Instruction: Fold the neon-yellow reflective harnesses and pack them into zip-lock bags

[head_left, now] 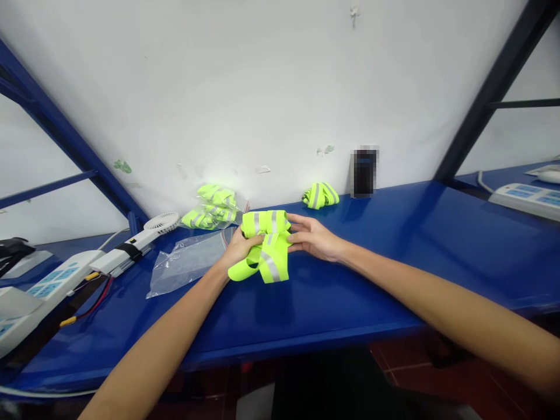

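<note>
Above the blue tabletop I hold a neon-yellow reflective strap with silver stripes, partly rolled, its loose loops hanging down. My left hand grips it from the left, thumb across the front. On the other side, my right hand has its fingers and thumb around the right edge of the roll; some fingertips are hidden behind it. A clear plastic bag lies flat to the left of my left hand. Behind it are several bagged neon-yellow bundles. Another rolled neon-yellow bundle rests near the wall.
A dark, blurred-out object leans on the white wall. On the left lie a white handheld fan, power strips and wires with yellow connectors. Another power strip is at the right. Blue frame posts flank the blue table.
</note>
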Demonstrator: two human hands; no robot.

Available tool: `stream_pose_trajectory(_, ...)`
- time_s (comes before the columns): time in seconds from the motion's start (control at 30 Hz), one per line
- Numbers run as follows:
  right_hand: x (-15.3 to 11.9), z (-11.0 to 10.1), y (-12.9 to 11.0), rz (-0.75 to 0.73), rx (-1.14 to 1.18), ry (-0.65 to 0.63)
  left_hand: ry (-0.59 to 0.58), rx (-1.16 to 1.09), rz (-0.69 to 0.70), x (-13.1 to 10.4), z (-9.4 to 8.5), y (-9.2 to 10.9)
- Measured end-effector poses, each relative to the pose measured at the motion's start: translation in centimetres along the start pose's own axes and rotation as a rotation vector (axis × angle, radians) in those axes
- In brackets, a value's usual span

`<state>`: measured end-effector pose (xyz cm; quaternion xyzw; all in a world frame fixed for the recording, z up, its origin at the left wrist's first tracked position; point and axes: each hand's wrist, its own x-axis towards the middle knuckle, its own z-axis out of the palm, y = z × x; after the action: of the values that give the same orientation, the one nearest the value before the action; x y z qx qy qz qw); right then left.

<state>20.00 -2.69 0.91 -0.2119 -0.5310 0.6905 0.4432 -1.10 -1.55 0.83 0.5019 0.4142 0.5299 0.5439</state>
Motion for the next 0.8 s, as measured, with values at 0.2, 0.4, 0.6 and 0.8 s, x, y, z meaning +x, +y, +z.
stream_pose_trajectory(0.2,0.1,0.3,0.2,-0.087,-0.287,0.059,-0.019,-0.017,-0.001,0.1,0.2,-0.5)
stream_pose_trajectory(0.4,0.2,0.3,0.9,-0.194,-0.43,0.124,-0.047,-0.002,0.033,-0.1,0.6,-0.7)
stream_pose_trajectory(0.6,-0.1,0.4,0.7,-0.219,-0.519,0.173,-0.113,-0.016,0.046,-0.9,1.4,-0.3)
stream_pose_trajectory(0.8,-0.1,0.6,0.8,-0.218,-0.505,0.175,-0.173,-0.051,0.077,-0.9,1.4,-0.9)
